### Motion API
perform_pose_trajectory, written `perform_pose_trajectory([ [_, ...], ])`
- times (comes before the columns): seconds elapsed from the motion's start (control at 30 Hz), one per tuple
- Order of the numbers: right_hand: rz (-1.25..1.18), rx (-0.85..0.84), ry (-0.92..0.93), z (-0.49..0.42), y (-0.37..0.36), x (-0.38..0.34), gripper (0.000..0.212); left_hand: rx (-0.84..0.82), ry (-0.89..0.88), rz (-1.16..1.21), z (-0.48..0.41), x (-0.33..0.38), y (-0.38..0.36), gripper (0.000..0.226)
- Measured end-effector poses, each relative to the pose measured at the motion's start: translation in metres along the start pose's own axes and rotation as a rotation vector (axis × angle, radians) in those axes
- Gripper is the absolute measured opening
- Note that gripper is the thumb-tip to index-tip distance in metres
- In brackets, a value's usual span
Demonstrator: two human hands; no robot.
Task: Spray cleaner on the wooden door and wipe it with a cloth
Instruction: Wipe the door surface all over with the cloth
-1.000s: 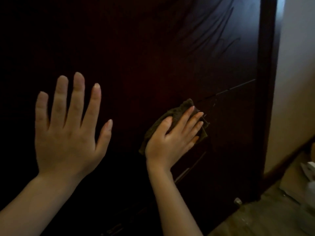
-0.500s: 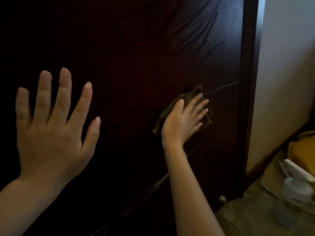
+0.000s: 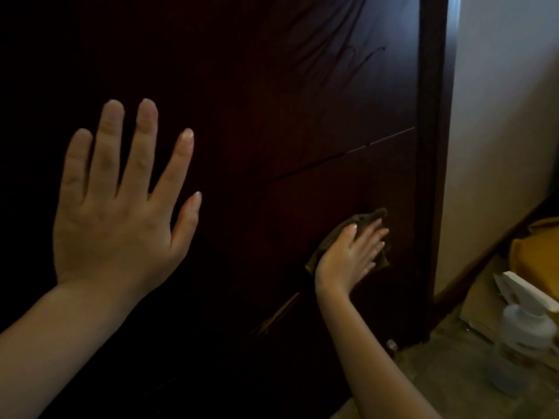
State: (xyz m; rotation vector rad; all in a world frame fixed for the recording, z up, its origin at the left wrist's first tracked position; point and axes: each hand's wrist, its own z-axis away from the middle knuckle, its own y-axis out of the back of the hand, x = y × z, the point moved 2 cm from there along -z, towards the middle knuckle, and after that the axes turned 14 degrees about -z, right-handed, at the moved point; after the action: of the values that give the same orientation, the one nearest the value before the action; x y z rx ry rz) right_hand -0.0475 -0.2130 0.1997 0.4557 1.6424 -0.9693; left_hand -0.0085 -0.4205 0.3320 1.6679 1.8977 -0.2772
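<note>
A dark reddish-brown wooden door (image 3: 302, 101) fills most of the view, with wet streaks near its upper right. My right hand (image 3: 351, 255) lies flat on a dark olive cloth (image 3: 370, 217) and presses it against the door's lower right part. My left hand (image 3: 121, 201) is raised with fingers spread in front of the door's left side and holds nothing; whether it touches the wood I cannot tell. A clear spray bottle (image 3: 520, 337) with a white trigger head stands on the floor at the lower right.
The door's dark frame (image 3: 432, 146) meets a white wall (image 3: 508, 116) on the right. A yellow object (image 3: 538, 249) and cardboard (image 3: 481, 300) lie on the floor beyond the bottle. A small doorstop (image 3: 391, 345) sits at the door's base.
My right hand has slid the cloth down the door, from beside the diagonal groove to well below it. My left hand has stayed raised and spread.
</note>
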Motion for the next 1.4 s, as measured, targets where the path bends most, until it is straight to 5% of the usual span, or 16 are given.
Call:
perform_pose_trajectory([
  [0.17, 0.006, -0.012, -0.043, 0.025, -0.024, -0.015, 0.056, -0.014, -0.027, -0.048, 0.002, -0.001, 0.014, 0.060],
  [0.4, -0.055, 0.077, 0.064, 0.043, -0.031, -0.008, 0.053, -0.056, -0.358, -0.064, 0.084, -0.034, 0.004, 0.057],
  [0.7, -0.054, 0.166, -0.299, 0.100, -0.038, 0.019, 0.054, -0.001, -0.330, -0.067, 0.085, -0.032, 0.014, 0.052],
  [1.0, -0.043, 0.048, 0.112, 0.132, -0.073, -0.022, 0.061, -0.129, -0.073, -0.037, 0.124, -0.112, 0.002, 0.055],
  [1.2, -0.044, 0.040, 0.155, 0.132, -0.055, 0.003, 0.064, 0.065, -0.122, -0.098, 0.127, -0.103, 0.018, 0.053],
  [1.4, 0.002, 0.105, 0.048, 0.129, -0.041, 0.028, 0.053, 0.076, -0.240, -0.109, 0.142, -0.127, 0.019, 0.052],
])
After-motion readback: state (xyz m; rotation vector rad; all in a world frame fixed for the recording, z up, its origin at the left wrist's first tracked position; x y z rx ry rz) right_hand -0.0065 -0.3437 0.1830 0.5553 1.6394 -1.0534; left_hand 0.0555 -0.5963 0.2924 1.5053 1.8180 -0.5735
